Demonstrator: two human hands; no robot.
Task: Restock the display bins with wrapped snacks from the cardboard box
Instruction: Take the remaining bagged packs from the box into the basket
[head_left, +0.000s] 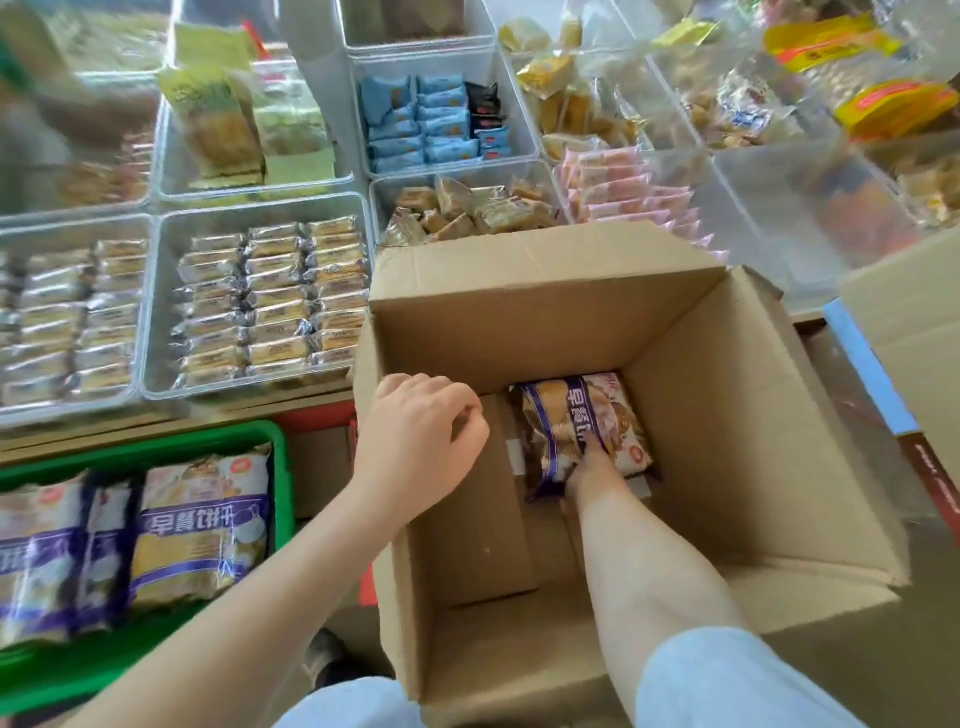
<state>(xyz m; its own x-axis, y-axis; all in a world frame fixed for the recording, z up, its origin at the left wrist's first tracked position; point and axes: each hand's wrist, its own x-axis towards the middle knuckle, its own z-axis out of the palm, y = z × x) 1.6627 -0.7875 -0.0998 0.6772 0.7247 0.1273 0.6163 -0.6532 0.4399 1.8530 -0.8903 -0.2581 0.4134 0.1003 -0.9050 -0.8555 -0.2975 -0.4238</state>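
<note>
1. Snack pack lies on the box floor, by the far wall
2. Right hand reaches down and grips its near edge
3. Left hand rests loosely curled, holding nothing, on the box's left rim
4. Green bin left of the box holds matching packs

Brown cardboard box — purple-banded snack pack — green crate.

Shop: clear snack display bins
</note>
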